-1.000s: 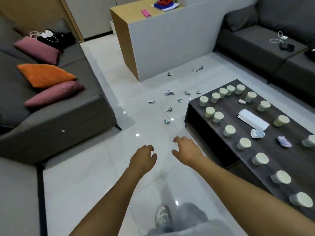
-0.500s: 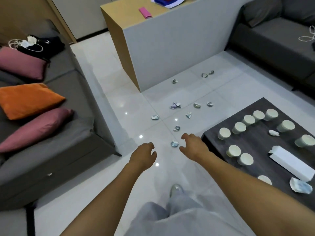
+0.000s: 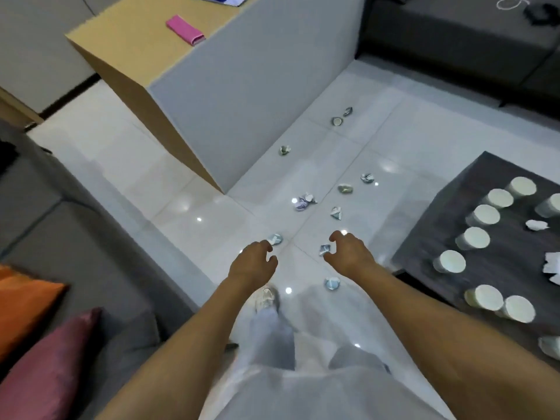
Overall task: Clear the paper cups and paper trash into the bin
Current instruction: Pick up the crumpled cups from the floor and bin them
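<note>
Both grips spread and empty: the right hand (image 3: pixel 348 253) hovers beside a paper scrap (image 3: pixel 324 249), the left hand (image 3: pixel 253 263) near another scrap (image 3: pixel 275 238) on the floor (image 3: pixel 212 207). Cups (image 3: pixel 474 237) crowd the counter (image 3: pixel 500 268); no bin in view. Small wads on glossy tile may skid from fingertips.

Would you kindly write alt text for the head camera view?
Two bare hands, left hand and right hand, reach empty toward crumpled paper scraps scattered on a white tiled floor. Paper cups stand on a dark table at right.
</note>
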Tool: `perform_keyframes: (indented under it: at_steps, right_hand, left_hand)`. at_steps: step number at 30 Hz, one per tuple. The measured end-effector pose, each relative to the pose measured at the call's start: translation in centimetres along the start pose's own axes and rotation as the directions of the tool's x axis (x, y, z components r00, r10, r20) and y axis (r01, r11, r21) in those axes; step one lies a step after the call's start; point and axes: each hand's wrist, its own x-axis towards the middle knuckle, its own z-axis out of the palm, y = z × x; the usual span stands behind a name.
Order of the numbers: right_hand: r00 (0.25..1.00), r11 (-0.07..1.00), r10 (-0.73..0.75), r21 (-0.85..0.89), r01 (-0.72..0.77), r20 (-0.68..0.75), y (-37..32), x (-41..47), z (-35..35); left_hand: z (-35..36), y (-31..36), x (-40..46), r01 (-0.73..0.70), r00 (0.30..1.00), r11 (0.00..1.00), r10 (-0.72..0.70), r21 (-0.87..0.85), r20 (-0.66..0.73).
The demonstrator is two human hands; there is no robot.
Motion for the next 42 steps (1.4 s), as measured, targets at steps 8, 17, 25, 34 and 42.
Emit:
perform_keyframes:
  at_steps: [8,17,25,34,42]
  right_hand:
    - [0.974,0.947,0.225,0.23,-0.223,0.016,-3.8,6.2,2.0]
    - [0.859,0.784,0.505,0.37,-0.499,0.087,4.6,16.9,10.2]
    - [0.832,0.787,0.544,0.275,-0.552,0.114,15.3,29.5,26.4]
    - [0.812,0.786,0.578,0.215,-0.58,0.078,25.6,40.4,44.4]
    - [0.853,0.838,0.521,0.191,-0.511,-0.006,28.5,43.5,50.4]
  left_hand:
    - [-5.0,-3.5,12.3,-0.133,0.979,0.983,0.11,0.125,0.174]
    - [7.0,-5.1,23.6,-0.152,0.934,0.986,0.119,0.074,0.337]
    - [25.1,-11.7,35.6,-0.138,0.914,0.99,0.115,0.033,0.388]
    - [43.1,-18.4,47.2,-0.226,0.887,0.974,0.204,0.005,0.414]
    - [50.5,-18.3,52.6,-0.053,0.872,0.977,0.146,-0.206,0.467]
